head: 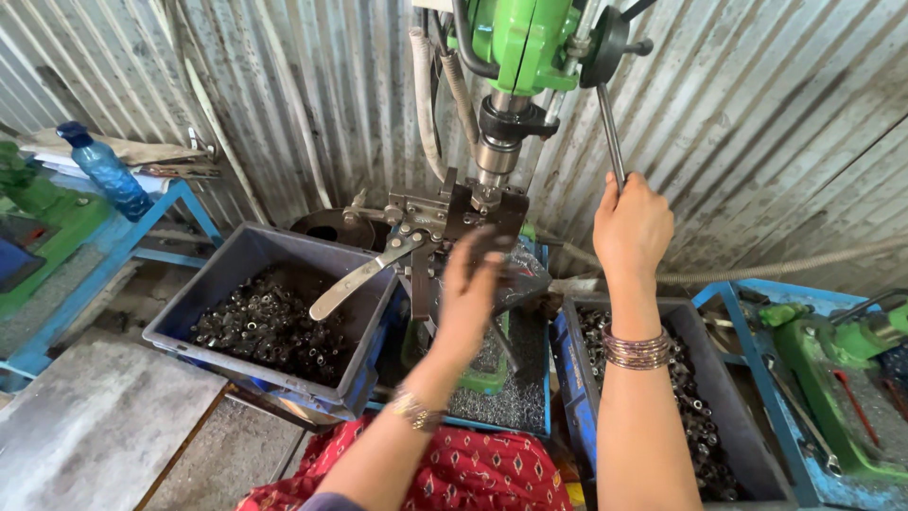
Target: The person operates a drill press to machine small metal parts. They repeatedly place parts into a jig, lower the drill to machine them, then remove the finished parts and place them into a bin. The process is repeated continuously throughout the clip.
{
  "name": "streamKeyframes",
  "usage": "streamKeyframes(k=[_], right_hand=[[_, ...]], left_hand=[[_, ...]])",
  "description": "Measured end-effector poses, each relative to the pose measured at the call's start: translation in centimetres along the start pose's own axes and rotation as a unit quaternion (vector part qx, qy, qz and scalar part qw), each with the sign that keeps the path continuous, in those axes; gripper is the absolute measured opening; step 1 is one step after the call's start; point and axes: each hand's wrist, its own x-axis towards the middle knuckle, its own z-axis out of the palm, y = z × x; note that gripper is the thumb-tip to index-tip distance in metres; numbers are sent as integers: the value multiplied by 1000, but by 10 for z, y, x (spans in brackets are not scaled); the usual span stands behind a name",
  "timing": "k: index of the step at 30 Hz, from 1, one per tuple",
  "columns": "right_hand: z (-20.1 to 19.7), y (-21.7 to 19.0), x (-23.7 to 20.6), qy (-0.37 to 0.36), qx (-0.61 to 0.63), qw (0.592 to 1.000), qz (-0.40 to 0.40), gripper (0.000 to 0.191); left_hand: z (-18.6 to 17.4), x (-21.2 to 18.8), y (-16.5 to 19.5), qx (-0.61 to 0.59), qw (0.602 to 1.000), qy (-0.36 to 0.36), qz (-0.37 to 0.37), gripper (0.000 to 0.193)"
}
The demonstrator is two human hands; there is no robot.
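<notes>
— Two hands are at the machine, both in the middle of the frame. Which sits closer to the work?

— The left hand (470,284). It reaches up at centre frame, its blurred fingers just below the dark steel clamping fixture (454,216) under the silver spindle (498,151) of the green drill press (520,38). Whether its fingers are pinched on a small part or loose, I cannot tell; motion blur hides them.

— And the other?

— The right hand (631,225) is closed round the lower end of the slim steel feed lever (611,132), right of centre. The lever's long axis runs nearly upright, leaning slightly left toward the black hub at the top of the frame.

— So which way does the fixture lie from each hand?

— Directly above and a little left of the left hand, almost touching. From the right hand it lies to the left, apart, with the spindle between them and higher.

— Anything else near the fixture?

— A flat silver clamp handle (359,276) slants down to the lower left from it, over a grey plastic bin (236,251) full of small dark metal rings (270,326). A second grey bin (728,445) with similar rings (695,416) sits at lower right, beneath the right forearm. A blue plastic bottle (102,170) stands at upper left on a blue-framed bench (180,203), against the corrugated metal wall (757,114).
</notes>
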Motion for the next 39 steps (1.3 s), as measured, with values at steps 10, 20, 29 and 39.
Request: streamKeyframes(k=[10,20,29,39], right_hand=[[13,2,-1,29,6,999,-11,33],[42,6,5,65,32,997,-20,26],[106,22,27,138,69,986,-55,11],[148,44,48,191,68,975,-91,17]], left_hand=[[-132,60,99,782,550,96,276,60],[-161,115,81,714,625,-88,305,44],[-158,119,83,699,634,-81,322,43],[-159,121,81,720,614,-74,314,47]])
